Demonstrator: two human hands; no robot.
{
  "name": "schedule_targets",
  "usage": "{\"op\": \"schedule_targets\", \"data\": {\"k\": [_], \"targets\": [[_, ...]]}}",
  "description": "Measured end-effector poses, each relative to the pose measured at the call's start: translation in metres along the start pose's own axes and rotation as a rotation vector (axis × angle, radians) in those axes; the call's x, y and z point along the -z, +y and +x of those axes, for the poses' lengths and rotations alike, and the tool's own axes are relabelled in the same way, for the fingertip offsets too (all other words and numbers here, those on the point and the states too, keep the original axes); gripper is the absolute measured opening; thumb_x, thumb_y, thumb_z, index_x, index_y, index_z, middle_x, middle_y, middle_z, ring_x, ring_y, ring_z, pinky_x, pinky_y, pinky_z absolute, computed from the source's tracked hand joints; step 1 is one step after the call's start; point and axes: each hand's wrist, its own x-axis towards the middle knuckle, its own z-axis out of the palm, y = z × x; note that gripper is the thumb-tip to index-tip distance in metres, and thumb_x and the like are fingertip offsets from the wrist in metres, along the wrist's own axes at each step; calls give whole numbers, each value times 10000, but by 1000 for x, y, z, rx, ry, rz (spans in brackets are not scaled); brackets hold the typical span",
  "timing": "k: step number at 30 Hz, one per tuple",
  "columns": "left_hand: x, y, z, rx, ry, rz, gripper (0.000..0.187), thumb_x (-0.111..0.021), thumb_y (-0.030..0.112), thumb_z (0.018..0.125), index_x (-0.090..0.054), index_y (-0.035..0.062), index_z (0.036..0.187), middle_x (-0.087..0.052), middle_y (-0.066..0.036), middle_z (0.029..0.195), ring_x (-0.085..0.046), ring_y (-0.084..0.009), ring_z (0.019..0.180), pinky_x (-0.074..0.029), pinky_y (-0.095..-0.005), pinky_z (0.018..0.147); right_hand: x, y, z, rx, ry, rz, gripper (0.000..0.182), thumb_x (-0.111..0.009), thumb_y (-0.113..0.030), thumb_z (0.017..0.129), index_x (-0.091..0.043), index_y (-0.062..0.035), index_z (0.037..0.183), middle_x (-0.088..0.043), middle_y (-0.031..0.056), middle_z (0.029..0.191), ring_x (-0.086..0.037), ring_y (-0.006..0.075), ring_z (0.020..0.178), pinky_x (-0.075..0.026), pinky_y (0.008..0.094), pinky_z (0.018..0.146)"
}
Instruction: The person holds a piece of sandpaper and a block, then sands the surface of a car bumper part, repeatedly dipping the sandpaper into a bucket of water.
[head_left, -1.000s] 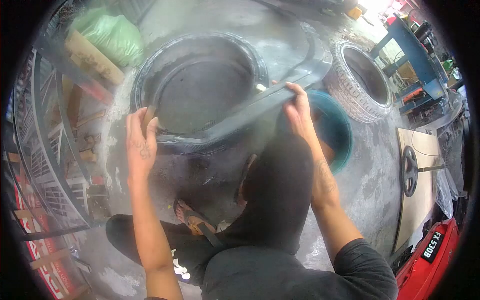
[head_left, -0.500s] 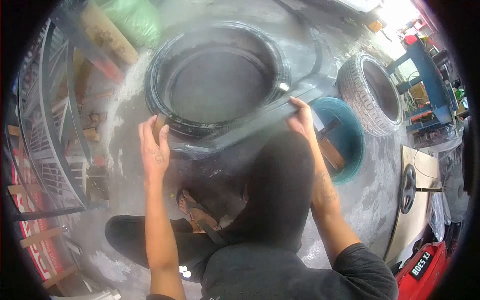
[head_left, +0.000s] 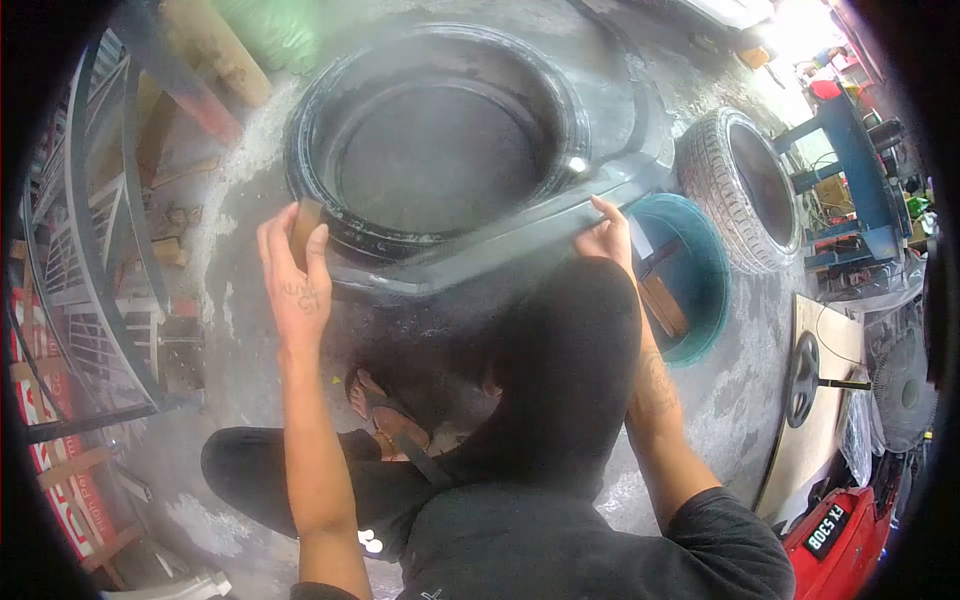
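My left hand pinches a brown flat piece, perhaps sandpaper, between thumb and fingers. It is beside the left end of a long, bent grey panel that looks like a car body trim part. Across the panel's right portion, my right hand grips the near edge, its thumb or finger lying along the surface. A tyre lies flat on the floor beneath the panel and props it up. The panel's far arm curves away toward the back right.
A teal tub holding brown pieces stands right of my knee. Behind it sits a second tyre. Metal grille frames lean at the left, near a green bag. A red object with a number plate is at lower right.
My left hand has moved slightly left and up with the brown piece, away from the panel's end. The right hand keeps its hold. The view has shifted a little.
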Motion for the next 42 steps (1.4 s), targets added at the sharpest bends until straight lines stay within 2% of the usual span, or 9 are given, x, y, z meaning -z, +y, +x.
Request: {"op": "schedule_targets", "data": {"k": [4,9,15,22,27,29,33,39,42], "targets": [[1,1,6,100,132,-85,440,-598,305,1093,-560,-24,1384,-587,-176,1272,-649,-294,1127,-477,-416,1047,-8,11,0,26,313,-67,303,-613,-97,996,-543,69,1240,-653,221,1244,-624,344,1187,-418,472,1126],[-1,4,-9,105,402,-214,440,-548,256,1126,-494,-18,1466,-622,-124,1255,-655,-177,973,-531,-339,924,16,8,15,-13,136,73,481,-551,81,948,-410,85,1408,-549,226,1387,-544,375,1320,-339,549,1237],[13,21,-48,283,576,-541,488,-531,361,1127,-512,-5,1449,-635,-131,1233,-654,-235,1052,-543,-397,981,28,12,23,32,11,15,400,-585,-2,965,-481,79,1343,-600,222,1342,-576,365,1285,-358,513,1209],[-37,40,-83,1215,361,-1436,418,-434,352,1146,-551,40,1398,-619,-152,1365,-626,-335,1207,-532,-564,1042,16,11,12,35,82,-28,392,-600,-129,993,-521,87,1311,-644,216,1294,-610,359,1240,-399,472,1163],[-37,80,-61,1115,317,-1531,419,-360,289,1156,-501,41,1463,-526,-172,1506,-521,-360,1388,-474,-600,1133,-11,-8,-26,-117,54,-85,597,-646,-214,1002,-409,56,1478,-554,229,1466,-559,363,1346,-365,512,1220],[-33,87,-59,1041,274,-1515,433,-357,299,1157,-488,45,1483,-530,-170,1508,-530,-363,1378,-472,-603,1133,-22,-15,-51,-123,122,-733,651,-703,-334,996,-500,59,1473,-561,221,1484,-559,316,1348,-400,464,1182],[-26,100,-54,1145,338,-1452,432,-368,306,1156,-493,49,1480,-539,-170,1498,-531,-358,1380,-471,-602,1135,-36,-61,-75,148,-124,-1863,523,-709,-470,993,-789,29,1131,-777,156,903,-740,211,821,-573,372,759],[-22,108,-53,1096,294,-1437,433,-394,322,1153,-497,43,1468,-555,-176,1474,-532,-359,1376,-475,-607,1132,-28,-88,95,899,-227,-2030,458,-831,-407,871,-792,19,1035,-779,170,841,-753,286,671,-594,391,709],[-20,106,-51,1058,295,-1473,429,-403,330,1152,-503,39,1451,-558,-180,1464,-534,-369,1370,-478,-619,1130,-46,-90,130,325,-235,-2263,359,-783,-346,914,-798,-2,1017,-776,181,825,-753,307,717,-599,409,739]]}}
